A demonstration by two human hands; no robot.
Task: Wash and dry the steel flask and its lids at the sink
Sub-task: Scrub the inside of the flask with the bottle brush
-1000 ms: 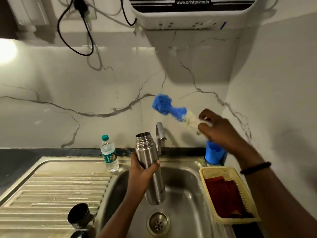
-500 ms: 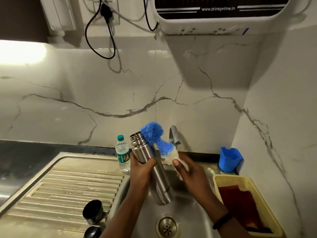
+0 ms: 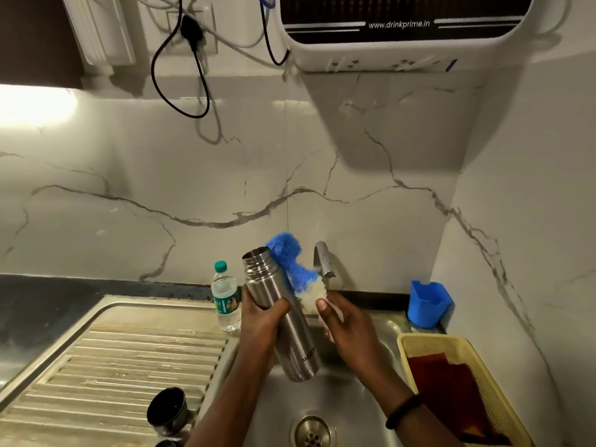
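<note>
My left hand grips the open steel flask around its upper body and holds it tilted over the sink basin, mouth up and to the left. My right hand holds a bottle brush with a blue and white fluffy head. The brush head lies right beside the flask's neck, outside the mouth. A dark lid stands on the ribbed drainboard, and the edge of a second lid shows at the bottom of the frame.
A tap spout rises behind the brush. A small water bottle stands at the basin's back left corner. A blue cup and a yellow basket with a red cloth sit at the right. A water purifier hangs above.
My right hand brought the brush from the blue cup at the right over to the flask's neck. The flask stayed in my left hand, slightly more tilted.
</note>
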